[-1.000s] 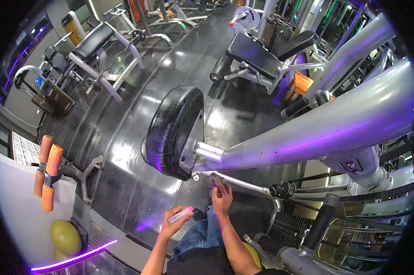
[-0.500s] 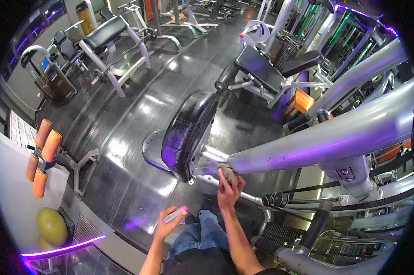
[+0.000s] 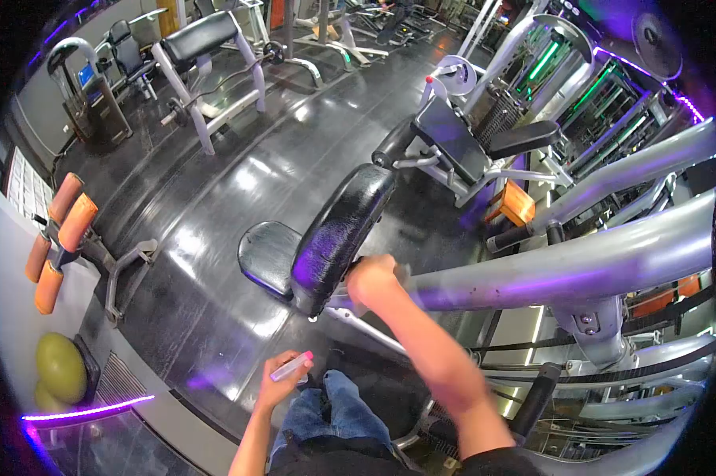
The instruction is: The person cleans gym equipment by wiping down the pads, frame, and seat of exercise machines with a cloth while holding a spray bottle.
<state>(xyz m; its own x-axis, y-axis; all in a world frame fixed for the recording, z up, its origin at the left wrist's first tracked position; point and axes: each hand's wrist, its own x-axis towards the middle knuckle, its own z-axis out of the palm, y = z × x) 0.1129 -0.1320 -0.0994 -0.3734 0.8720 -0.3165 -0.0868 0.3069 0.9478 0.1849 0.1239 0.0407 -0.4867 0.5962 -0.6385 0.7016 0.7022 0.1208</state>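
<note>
My left hand (image 3: 277, 384) is wrapped around a small clear bottle (image 3: 289, 368) with a pink cap, held low in front of my jeans. Stretched forward, my right hand (image 3: 374, 281) is closed at the end of a thick silver machine tube (image 3: 564, 255), just behind the black padded backrest (image 3: 342, 238). A bit of the grey cloth (image 3: 404, 274) shows past its knuckles; most of it is hidden. Below the backrest is a round-edged black seat (image 3: 269, 255).
A black bench (image 3: 451, 143) and a wooden box (image 3: 512, 203) stand beyond the tube. A preacher curl bench (image 3: 203, 40) is at the far left. Orange foam rollers (image 3: 77, 222) and a green ball (image 3: 60, 369) are at left. Black handles (image 3: 542, 401) jut out at lower right.
My right hand has moved forward and left along the tube towards the backrest, with the cloth. My left hand keeps the bottle and has shifted slightly left. The view has moved a little.
</note>
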